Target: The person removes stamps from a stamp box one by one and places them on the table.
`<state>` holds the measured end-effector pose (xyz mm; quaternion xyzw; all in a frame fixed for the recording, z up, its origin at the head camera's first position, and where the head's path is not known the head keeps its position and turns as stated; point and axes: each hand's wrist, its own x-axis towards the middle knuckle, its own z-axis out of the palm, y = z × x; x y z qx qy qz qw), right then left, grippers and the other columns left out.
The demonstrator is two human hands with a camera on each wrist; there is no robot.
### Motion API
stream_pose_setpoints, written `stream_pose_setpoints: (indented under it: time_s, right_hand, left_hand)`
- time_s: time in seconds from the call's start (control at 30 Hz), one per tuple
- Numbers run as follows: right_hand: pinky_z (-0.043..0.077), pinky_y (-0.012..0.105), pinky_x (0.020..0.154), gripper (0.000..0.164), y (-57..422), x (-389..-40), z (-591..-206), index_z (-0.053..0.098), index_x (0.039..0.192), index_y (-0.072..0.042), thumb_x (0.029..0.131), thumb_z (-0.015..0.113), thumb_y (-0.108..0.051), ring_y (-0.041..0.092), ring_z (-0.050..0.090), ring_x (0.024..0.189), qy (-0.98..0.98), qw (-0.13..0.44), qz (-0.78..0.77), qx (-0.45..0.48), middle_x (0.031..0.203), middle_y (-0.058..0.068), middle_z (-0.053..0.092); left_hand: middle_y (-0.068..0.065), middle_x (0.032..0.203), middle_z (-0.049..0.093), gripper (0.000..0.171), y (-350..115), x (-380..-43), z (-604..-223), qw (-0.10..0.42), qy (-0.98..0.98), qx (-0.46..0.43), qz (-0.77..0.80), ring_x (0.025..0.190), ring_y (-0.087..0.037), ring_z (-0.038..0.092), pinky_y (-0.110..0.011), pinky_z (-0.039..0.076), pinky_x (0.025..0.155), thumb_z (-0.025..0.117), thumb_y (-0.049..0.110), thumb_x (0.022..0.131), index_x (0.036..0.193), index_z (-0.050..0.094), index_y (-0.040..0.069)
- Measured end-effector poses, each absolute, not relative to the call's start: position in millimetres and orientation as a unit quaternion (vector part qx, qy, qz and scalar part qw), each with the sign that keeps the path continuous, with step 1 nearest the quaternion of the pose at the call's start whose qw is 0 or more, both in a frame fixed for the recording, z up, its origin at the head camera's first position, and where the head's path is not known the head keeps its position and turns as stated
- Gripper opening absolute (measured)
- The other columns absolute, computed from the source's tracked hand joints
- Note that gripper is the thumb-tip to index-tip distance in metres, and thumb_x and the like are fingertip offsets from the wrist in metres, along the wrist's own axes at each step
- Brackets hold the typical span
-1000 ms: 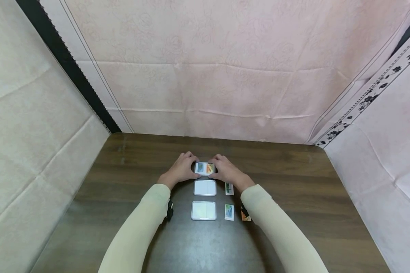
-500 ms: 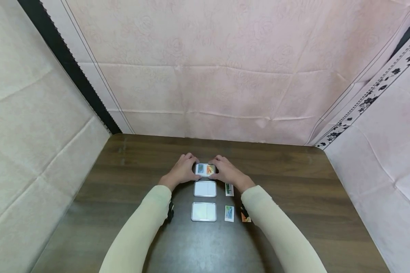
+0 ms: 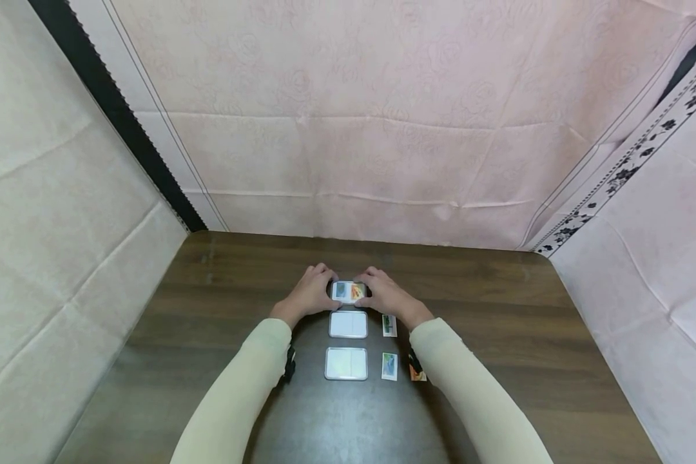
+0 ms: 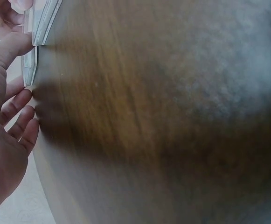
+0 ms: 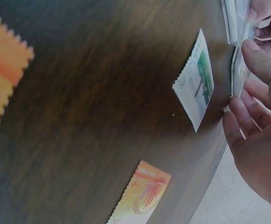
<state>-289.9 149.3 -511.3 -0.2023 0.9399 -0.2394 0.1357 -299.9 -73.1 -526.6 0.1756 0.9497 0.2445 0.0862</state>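
Observation:
In the head view, a small clear-edged flat case (image 3: 348, 292) lies farthest out on the table, with a blue stamp and an orange stamp showing in it. My left hand (image 3: 309, 294) grips its left end between thumb and fingers. At the opposite end, my right hand (image 3: 386, 294) holds it the same way. Both wrist views show the case's thin edge, with the left thumb (image 4: 21, 44) and right thumb (image 5: 261, 58) at its near side. Just nearer me, a second case (image 3: 348, 325) with a pale inside lies below the hands.
A third pale case (image 3: 346, 364) lies nearest me. To its right are a blue-green stamp (image 3: 389, 367) and an orange stamp (image 3: 417, 372), partly under the right sleeve. A green stamp (image 5: 198, 84) and another orange stamp (image 5: 144, 191) lie near my right hand.
The head view has tilted up slightly, so everything sits a little lower in it. Both hands keep their hold on the far case.

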Motion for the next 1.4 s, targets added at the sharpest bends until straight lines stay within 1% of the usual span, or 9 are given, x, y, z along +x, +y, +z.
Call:
stream_pose_setpoints:
  time_s: [0.2,0.43,0.67,0.9,1.2,1.4]
  right_hand:
    - [0.048,0.042,0.101,0.059,149.8,-290.6,-513.2,0.058,0.143,-0.011,0.093,0.078,-0.034,0.024,0.05,0.123,0.939,0.136,-0.242,-0.201,0.137,0.007,0.053]
    - [0.048,0.04,0.102,0.059,149.9,-292.1,-514.3,0.058,0.143,-0.013,0.092,0.078,-0.034,0.022,0.049,0.123,0.939,0.133,-0.244,-0.201,0.138,0.005,0.053]
    - [0.048,0.041,0.103,0.059,149.1,-293.5,-514.1,0.058,0.143,-0.012,0.092,0.079,-0.032,0.023,0.049,0.123,0.939,0.129,-0.245,-0.203,0.138,0.005,0.053]
    - [0.048,0.041,0.104,0.059,149.3,-294.2,-512.6,0.058,0.143,-0.013,0.092,0.079,-0.032,0.023,0.049,0.125,0.94,0.135,-0.24,-0.203,0.139,0.005,0.052]
    - [0.047,0.042,0.106,0.061,149.8,-297.0,-511.8,0.058,0.143,-0.011,0.091,0.08,-0.033,0.025,0.049,0.129,0.94,0.134,-0.236,-0.209,0.141,0.006,0.051]
    - [0.047,0.043,0.106,0.06,150.2,-298.0,-511.5,0.058,0.141,-0.009,0.09,0.081,-0.031,0.026,0.05,0.129,0.937,0.133,-0.237,-0.218,0.141,0.007,0.052]
  left_hand:
    - [-0.006,0.131,0.055,0.061,-72.4,-297.9,-525.4,0.09,0.949,0.171,0.248,0.12,-0.026,0.045,-0.043,0.047,0.104,0.087,0.039,0.081,0.129,0.064,0.009]
    - [-0.006,0.13,0.055,0.062,-72.5,-299.7,-524.1,0.09,0.95,0.173,0.245,0.12,-0.026,0.046,-0.043,0.047,0.103,0.087,0.039,0.08,0.129,0.064,0.008]
    - [-0.007,0.128,0.055,0.061,-72.9,-300.6,-521.6,0.092,0.948,0.179,0.246,0.118,-0.027,0.046,-0.044,0.047,0.103,0.088,0.037,0.08,0.128,0.064,0.007]
    - [-0.006,0.127,0.055,0.061,-72.8,-302.7,-524.4,0.091,0.948,0.183,0.243,0.117,-0.027,0.045,-0.043,0.046,0.102,0.087,0.039,0.08,0.128,0.064,0.008]
    - [-0.005,0.128,0.054,0.062,-72.4,-304.5,-526.0,0.095,0.949,0.185,0.236,0.115,-0.025,0.045,-0.041,0.047,0.1,0.087,0.04,0.08,0.128,0.063,0.009]
    - [-0.004,0.128,0.054,0.061,-71.4,-304.7,-525.0,0.099,0.95,0.186,0.23,0.115,-0.024,0.045,-0.041,0.047,0.101,0.087,0.04,0.08,0.128,0.063,0.009]
